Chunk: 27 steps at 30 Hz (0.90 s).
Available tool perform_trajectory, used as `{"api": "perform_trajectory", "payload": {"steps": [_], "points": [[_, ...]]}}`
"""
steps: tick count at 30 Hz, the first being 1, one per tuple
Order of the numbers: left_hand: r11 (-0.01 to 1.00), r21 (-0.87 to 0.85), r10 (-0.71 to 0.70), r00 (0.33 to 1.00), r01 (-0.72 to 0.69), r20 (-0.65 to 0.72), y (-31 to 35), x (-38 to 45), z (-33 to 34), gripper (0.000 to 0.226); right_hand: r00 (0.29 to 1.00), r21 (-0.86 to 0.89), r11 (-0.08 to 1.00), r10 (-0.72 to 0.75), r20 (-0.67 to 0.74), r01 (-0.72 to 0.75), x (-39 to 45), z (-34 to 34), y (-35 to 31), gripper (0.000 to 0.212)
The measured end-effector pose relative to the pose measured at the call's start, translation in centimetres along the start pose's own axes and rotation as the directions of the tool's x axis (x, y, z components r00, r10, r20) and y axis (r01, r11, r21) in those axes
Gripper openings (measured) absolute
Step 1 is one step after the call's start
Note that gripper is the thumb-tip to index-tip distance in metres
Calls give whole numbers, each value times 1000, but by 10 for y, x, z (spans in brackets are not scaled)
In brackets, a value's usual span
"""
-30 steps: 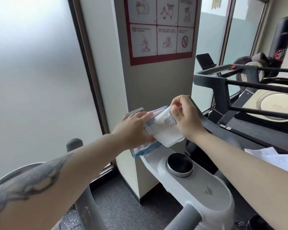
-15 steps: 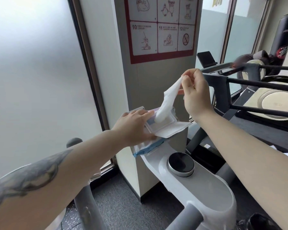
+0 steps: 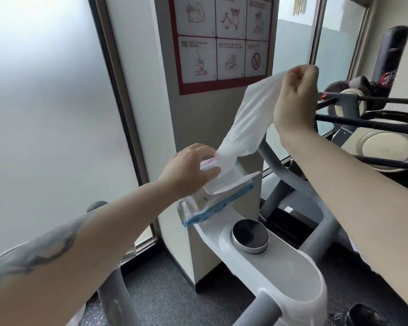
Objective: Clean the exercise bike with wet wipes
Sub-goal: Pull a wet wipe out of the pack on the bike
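- The exercise bike [image 3: 257, 262], lower centre of the frame, had not yet been wiped; all the cleaning remained, as I judged it.
- The pack of wipes [image 3: 212, 203] lay on the bike's white top, lid open, my left hand [image 3: 189, 168] pressing it down with fairly straight fingers.
- One wet wipe [image 3: 247, 121] was nearly drawn out, its lower end at the opening, pinched at upper right by my right hand [image 3: 294, 100].
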<state>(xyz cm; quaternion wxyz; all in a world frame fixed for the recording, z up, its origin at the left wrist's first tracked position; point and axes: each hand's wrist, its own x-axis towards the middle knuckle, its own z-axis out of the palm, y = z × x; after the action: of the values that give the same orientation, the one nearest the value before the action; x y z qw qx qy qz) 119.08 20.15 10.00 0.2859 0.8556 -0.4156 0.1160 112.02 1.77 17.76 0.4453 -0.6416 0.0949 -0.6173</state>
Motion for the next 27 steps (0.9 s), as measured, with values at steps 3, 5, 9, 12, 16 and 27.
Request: {"api": "perform_trajectory", "payload": {"steps": [3, 5, 9, 12, 16, 27], "points": [[995, 86, 62, 996, -57, -61, 4, 1, 12, 26, 996, -115, 993, -30, 82, 39, -8, -5, 7, 10], [978, 181, 126, 984, -102, -125, 4, 0, 20, 21, 966, -296, 941, -94, 242, 166, -16, -9, 17, 14], [974, 217, 119, 961, -65, -248, -1, -2, 25, 8, 828, -557, 782, 97, 552, 280, -25, -20, 35, 9], [982, 187, 56, 954, 0, -294, -4, -3, 24, 10, 584, -604, 691, 318, 747, 396, -44, -17, 41, 13], [986, 168, 66, 955, -18, -290, -5, -3, 28, 19, 502, -624, 676, 411, 761, 393, -57, -2, 44, 36], [959, 251, 191, 954, -131, -230, -10, -6, 26, 18, 691, -558, 824, 349, 633, 95, -64, -4, 61, 19]]}}
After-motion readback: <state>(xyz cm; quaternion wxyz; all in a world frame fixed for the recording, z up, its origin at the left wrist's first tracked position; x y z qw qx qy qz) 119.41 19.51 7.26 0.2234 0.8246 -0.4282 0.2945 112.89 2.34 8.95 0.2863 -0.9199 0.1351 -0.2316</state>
